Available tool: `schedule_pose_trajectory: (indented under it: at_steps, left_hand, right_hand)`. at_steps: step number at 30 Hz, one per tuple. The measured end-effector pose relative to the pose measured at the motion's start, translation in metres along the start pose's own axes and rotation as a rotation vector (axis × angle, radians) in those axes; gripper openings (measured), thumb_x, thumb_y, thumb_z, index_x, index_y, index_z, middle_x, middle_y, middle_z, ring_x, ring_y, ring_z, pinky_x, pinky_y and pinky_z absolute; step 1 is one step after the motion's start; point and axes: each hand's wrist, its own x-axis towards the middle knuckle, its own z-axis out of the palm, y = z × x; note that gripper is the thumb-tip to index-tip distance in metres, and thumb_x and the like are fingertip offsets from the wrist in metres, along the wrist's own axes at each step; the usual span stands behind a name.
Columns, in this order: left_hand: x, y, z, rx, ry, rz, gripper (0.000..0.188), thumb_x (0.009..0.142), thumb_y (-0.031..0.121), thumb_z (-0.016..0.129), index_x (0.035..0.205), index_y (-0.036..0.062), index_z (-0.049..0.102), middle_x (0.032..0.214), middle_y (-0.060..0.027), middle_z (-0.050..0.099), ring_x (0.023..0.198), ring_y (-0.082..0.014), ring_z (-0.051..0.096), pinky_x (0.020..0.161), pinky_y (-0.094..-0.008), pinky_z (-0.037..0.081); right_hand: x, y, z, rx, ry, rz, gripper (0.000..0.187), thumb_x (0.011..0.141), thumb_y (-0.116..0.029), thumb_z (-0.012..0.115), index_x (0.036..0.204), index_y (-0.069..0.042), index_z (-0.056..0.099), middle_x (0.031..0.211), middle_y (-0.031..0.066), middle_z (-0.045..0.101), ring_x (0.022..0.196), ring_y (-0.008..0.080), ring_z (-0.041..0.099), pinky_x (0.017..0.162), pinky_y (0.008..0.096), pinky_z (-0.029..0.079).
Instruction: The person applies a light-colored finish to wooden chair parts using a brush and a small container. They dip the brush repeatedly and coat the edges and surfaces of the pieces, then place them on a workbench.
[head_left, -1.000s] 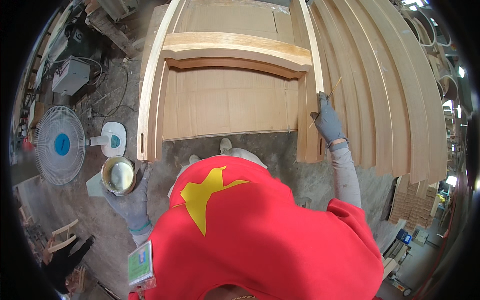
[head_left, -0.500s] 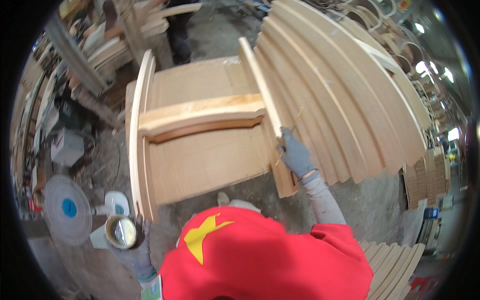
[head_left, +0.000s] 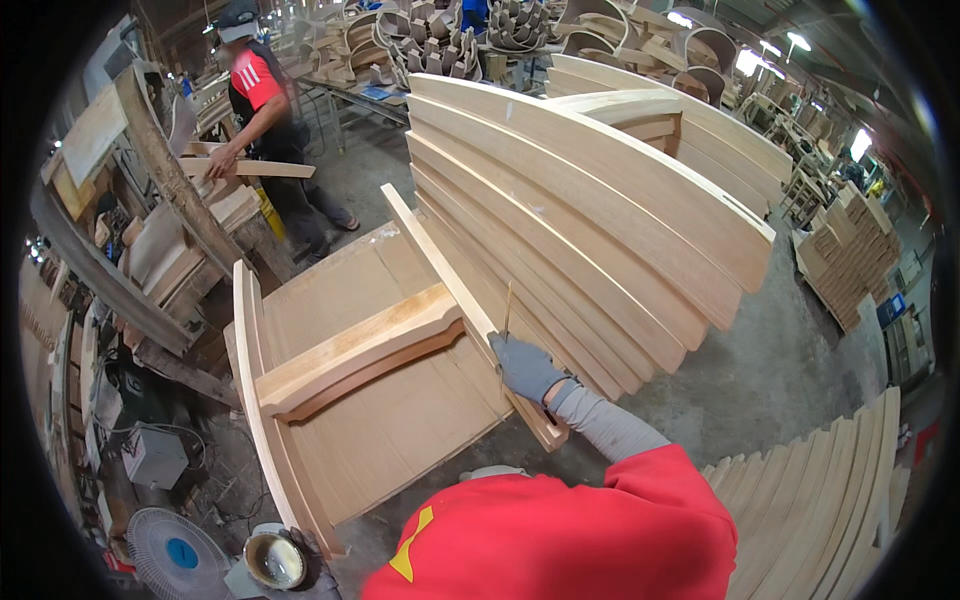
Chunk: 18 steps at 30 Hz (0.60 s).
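Note:
A wooden frame made of a left rail (head_left: 252, 385), a right rail (head_left: 440, 262) and a curved crosspiece (head_left: 365, 345) lies on a cardboard-covered surface (head_left: 400, 425). My right hand (head_left: 527, 368), in a grey glove, rests against the near part of the right rail. A thin stick (head_left: 509, 300) is pinched in its fingers and pokes out past them. At the lower left my left hand (head_left: 322, 575), also gloved, is closed round a round pot (head_left: 273, 560) holding pale liquid, beside the left rail's near end. The pot hides part of that hand.
Long curved wooden boards (head_left: 590, 230) stand stacked right of the frame. More slats (head_left: 820, 490) are at the lower right. A white fan (head_left: 178, 553) and a grey box (head_left: 154, 457) are on the left. Beyond, a person (head_left: 270, 120) holds a board (head_left: 250, 168).
My view has swung up and to the right, bringing the far person and workshop into sight. The right hand stays at the right rail with the stick; the left still holds the pot.

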Motion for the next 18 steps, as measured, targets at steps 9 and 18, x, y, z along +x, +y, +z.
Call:
schedule_pose_trajectory:
  at_steps: [9,18]
  left_hand:
    - [0.005,0.033,0.012,0.074,0.008,0.192,0.044,0.075,0.005,0.069,0.114,-0.0017,0.051,0.102,-0.0196,0.058,0.088,-0.0314,0.059,0.079,-0.0416,0.052]
    - [0.008,0.038,0.021,-0.897,-0.025,-0.636,0.055,0.075,0.039,0.068,0.119,0.0105,0.053,0.106,-0.0183,0.059,0.095,-0.0309,0.059,0.089,-0.0532,0.046]
  right_hand:
    - [-0.002,-0.007,0.003,-0.094,0.036,-0.059,0.035,0.083,-0.012,0.048,0.116,0.000,0.049,0.088,0.0173,0.061,0.075,0.0317,0.062,0.063,0.0403,0.052]
    - [-0.035,-0.054,-0.078,0.460,0.543,-0.284,0.035,0.084,-0.021,0.059,0.114,-0.004,0.055,0.109,0.0208,0.059,0.095,0.0373,0.059,0.084,0.0402,0.048]
